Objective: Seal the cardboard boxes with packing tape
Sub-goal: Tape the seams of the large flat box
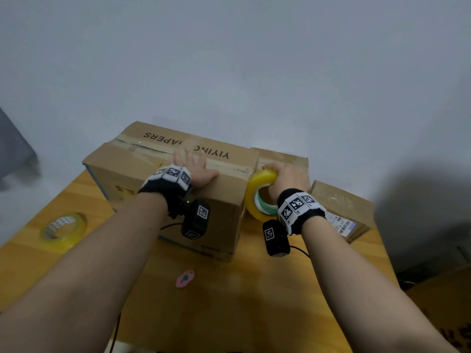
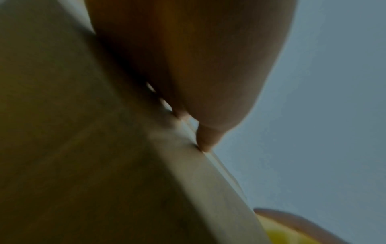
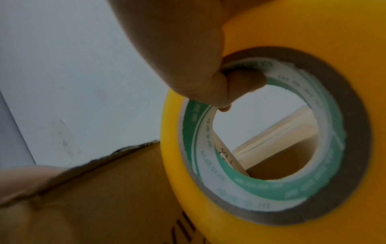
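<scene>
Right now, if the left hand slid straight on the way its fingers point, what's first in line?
The left hand lies flat on the big cardboard box, fingers pointing across its top to the wall. Nothing shows in that line before the far box edge, then probably the wall; the gap is unclear.

Both bare forearms reach forward, each wrist banded. The left hand (image 1: pixel 195 169) lies flat, fingers spread and straight, palm down. The right hand (image 1: pixel 286 178) is curled, thumb hooked inward, fingers wrapped over.

Right hand (image 3: pixel 177 54) grips yellow tape roll (image 3: pixel 292 41) beside cardboard box (image 3: pixel 104 198).
</scene>
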